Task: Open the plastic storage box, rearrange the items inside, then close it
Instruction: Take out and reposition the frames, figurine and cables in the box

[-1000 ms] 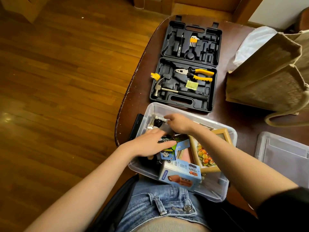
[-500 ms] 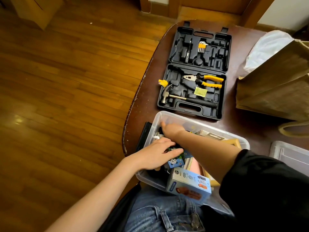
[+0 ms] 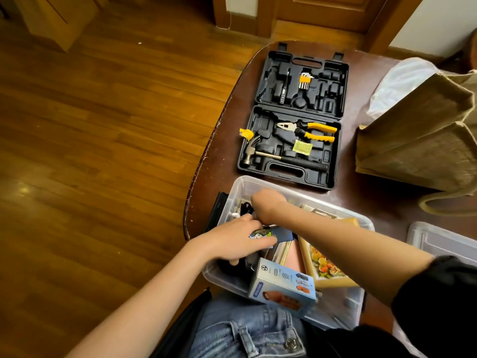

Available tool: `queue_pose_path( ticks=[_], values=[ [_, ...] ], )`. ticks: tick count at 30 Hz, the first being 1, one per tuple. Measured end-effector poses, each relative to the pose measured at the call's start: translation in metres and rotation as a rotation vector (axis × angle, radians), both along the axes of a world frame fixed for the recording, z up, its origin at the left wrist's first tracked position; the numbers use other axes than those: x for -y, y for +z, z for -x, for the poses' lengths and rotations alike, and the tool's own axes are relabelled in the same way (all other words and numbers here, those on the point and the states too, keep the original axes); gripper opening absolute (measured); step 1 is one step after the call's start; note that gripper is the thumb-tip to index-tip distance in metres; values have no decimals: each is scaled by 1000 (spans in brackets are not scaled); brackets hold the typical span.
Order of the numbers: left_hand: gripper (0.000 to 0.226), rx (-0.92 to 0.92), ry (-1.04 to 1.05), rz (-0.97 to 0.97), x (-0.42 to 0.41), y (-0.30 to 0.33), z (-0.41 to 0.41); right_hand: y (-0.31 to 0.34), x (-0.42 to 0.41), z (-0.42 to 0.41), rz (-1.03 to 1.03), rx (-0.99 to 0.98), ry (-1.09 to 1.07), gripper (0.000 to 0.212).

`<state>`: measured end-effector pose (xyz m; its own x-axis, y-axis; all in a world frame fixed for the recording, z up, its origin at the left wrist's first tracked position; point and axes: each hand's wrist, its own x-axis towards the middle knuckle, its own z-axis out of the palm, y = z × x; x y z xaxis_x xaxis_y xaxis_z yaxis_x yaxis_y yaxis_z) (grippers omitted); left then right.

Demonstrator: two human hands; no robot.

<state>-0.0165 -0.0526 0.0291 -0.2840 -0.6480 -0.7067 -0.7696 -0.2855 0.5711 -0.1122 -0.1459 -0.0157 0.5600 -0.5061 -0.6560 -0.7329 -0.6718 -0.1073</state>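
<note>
Since a moment ago the right hand (image 3: 268, 202) has pushed deeper into the far left corner of the clear plastic storage box (image 3: 296, 195), its fingers now hidden among the contents, so whether they grip anything cannot be told. The left hand (image 3: 240, 241) stays just near of it, fingers fairly straight, pressing down on a blue card packet (image 3: 273, 235). The box sits open at the near edge of a dark brown table (image 3: 222, 151), partly over the person's lap. A light blue product carton (image 3: 284, 285) leans at its near wall, with a framed fruit picture (image 3: 325, 264) to the right. Beyond the box lies an open black tool case (image 3: 296, 120) holding yellow-handled pliers (image 3: 309, 130) and a hammer (image 3: 260, 153).
</note>
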Motion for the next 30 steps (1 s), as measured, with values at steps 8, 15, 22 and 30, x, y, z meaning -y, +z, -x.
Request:
queue_pose_path(
  ticks=[8,15,22,30],
  values=[
    [54,-64,87,99,10,-10,9,47,-17,73,51,483,-476,22],
    [43,75,104,232,14,-29,28,50,-57,148,98,830,-925,9],
    [36,-4,55,592,15,-19,70,41,-91,192,361,721,-1101,4],
    [20,-101,-74,47,48,-28,116,41,-88,196,289,586,-1206,19]
  ],
)
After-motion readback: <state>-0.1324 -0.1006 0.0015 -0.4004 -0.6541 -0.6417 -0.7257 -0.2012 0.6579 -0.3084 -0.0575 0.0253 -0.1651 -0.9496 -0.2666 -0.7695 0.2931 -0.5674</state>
